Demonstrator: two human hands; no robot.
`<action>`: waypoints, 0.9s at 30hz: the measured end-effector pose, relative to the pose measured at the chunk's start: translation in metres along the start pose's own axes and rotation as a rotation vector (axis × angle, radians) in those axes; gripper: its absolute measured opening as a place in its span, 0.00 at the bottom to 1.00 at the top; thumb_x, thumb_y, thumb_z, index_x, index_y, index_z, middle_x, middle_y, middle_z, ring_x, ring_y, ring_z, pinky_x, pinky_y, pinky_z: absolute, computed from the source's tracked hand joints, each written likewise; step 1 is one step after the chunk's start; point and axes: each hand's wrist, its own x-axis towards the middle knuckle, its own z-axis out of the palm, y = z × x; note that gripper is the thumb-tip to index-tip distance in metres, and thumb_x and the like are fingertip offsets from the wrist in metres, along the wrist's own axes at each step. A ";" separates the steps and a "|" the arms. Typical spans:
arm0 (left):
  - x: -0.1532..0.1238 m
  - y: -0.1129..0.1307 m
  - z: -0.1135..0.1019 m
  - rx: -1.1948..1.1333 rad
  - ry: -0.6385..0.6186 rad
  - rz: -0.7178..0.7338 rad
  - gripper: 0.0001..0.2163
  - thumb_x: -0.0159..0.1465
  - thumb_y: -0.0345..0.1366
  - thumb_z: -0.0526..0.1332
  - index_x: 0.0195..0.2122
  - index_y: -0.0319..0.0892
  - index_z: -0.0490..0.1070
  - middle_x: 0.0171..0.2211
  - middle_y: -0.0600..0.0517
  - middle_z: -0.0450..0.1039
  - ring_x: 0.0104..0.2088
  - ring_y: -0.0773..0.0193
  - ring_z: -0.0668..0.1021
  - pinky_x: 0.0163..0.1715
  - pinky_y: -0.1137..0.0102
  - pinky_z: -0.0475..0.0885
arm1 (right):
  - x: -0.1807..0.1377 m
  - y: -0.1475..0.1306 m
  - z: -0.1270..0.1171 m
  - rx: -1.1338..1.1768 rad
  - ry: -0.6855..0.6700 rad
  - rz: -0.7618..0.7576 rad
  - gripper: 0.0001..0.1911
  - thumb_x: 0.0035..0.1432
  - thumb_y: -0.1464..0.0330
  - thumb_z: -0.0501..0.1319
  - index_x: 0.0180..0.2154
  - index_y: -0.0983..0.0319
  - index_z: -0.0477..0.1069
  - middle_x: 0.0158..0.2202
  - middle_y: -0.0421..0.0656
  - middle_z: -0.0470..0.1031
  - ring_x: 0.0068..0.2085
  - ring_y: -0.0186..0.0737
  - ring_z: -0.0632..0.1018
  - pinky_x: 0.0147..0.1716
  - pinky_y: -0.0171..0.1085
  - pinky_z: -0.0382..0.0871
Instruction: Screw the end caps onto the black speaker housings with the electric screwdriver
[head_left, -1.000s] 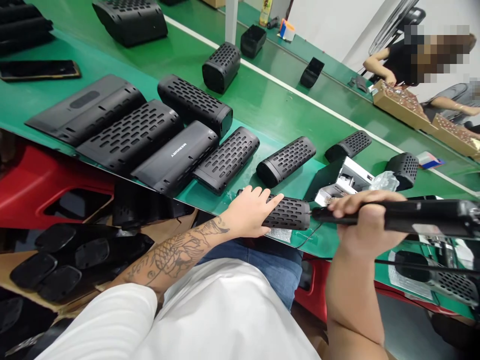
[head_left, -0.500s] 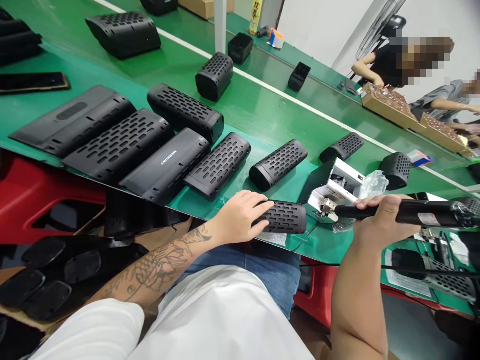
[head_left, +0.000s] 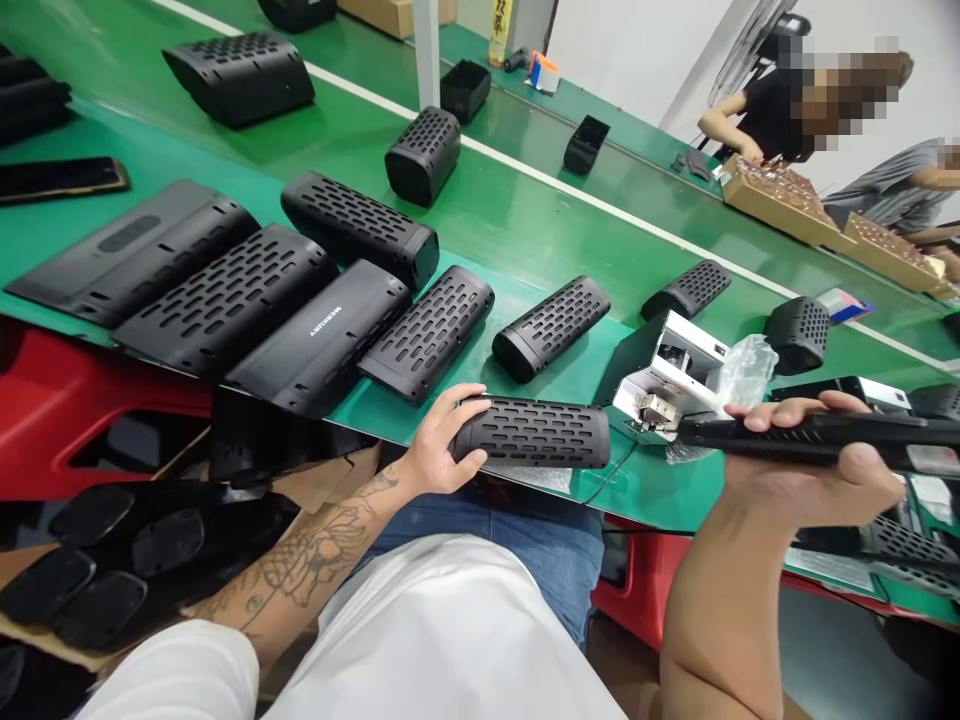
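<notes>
My left hand (head_left: 448, 440) grips the left end of a black slotted plastic housing (head_left: 544, 433), which lies near the table's front edge with its slots up. Thumb and fingers sit on opposite sides of that end. A black electric screwdriver (head_left: 817, 437) is in my right hand (head_left: 802, 480), held about level, its tip end pointing left. That end is close to the front of a silver and black screw feeder (head_left: 667, 375); whether it touches cannot be made out. Behind the held housing lie two similar housings (head_left: 431, 335), (head_left: 553, 328).
Several black shells, one a MERKURY housing (head_left: 319, 335), cover the table's left part. A green conveyor belt (head_left: 517, 215) runs behind with more housings. A phone (head_left: 64, 178) lies at far left. Two people work beyond, by cardboard trays (head_left: 787, 215). Clear plastic wrap (head_left: 750, 365) is beside the feeder.
My left hand has moved left to the end of the housing, uncovering more of its slots. My right hand and the screwdriver have shifted slightly right, and its grip has turned.
</notes>
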 end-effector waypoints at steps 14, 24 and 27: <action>-0.003 -0.020 0.016 -0.082 0.152 0.187 0.34 0.80 0.59 0.63 0.80 0.45 0.69 0.74 0.29 0.74 0.71 0.32 0.82 0.68 0.34 0.83 | 0.007 0.021 -0.024 0.001 -0.113 -0.222 0.49 0.61 0.19 0.54 0.53 0.53 0.78 0.17 0.26 0.68 0.12 0.37 0.60 0.11 0.39 0.66; -0.005 -0.021 0.018 -0.096 0.161 0.191 0.36 0.78 0.60 0.65 0.80 0.45 0.68 0.76 0.29 0.72 0.73 0.31 0.82 0.70 0.34 0.82 | -0.006 0.057 0.014 -0.075 -0.132 -0.220 0.38 0.59 0.28 0.67 0.38 0.57 0.74 0.18 0.33 0.70 0.15 0.37 0.72 0.19 0.41 0.74; -0.005 -0.020 0.019 -0.088 0.159 0.184 0.36 0.78 0.61 0.65 0.80 0.46 0.68 0.75 0.30 0.73 0.72 0.32 0.82 0.69 0.34 0.83 | -0.009 0.060 0.013 -0.082 -0.150 -0.162 0.34 0.61 0.33 0.68 0.35 0.57 0.73 0.18 0.34 0.69 0.15 0.38 0.71 0.17 0.40 0.72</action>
